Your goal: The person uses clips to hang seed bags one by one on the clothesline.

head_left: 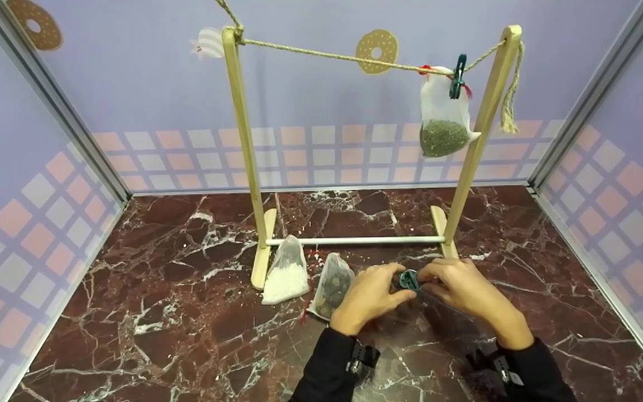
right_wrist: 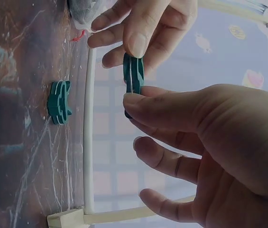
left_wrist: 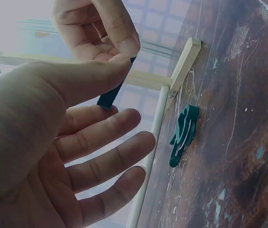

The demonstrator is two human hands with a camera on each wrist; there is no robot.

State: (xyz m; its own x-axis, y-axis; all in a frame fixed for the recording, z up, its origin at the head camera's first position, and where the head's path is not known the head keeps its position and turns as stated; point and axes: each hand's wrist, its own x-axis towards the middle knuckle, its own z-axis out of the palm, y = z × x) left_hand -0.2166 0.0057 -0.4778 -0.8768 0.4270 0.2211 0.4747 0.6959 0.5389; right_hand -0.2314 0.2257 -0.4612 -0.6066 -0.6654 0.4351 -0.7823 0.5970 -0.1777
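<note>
Between both hands is a dark green clothespin (right_wrist: 134, 73), held above the table. My left hand (head_left: 373, 291) pinches one end with thumb and index finger; its other fingers are spread in the left wrist view. The opposite end is pinched by the thumb and finger of my right hand (head_left: 462, 287). Below them, green clothespins (left_wrist: 185, 135) lie on the tabletop; how many cannot be told. Left of my left hand lies a mesh bag of dark round pieces (head_left: 332, 287), partly covered by the wrist. Beyond it is a mesh bag of white grains (head_left: 287, 279).
A wooden frame (head_left: 246, 134) carries a rope (head_left: 321, 53) across its top. From the rope hangs a mesh bag of green grains (head_left: 444, 137), clipped by a green clothespin (head_left: 458, 78). A white bar (head_left: 366, 240) joins the posts low down. Patterned panels enclose the marbled table (head_left: 187, 335).
</note>
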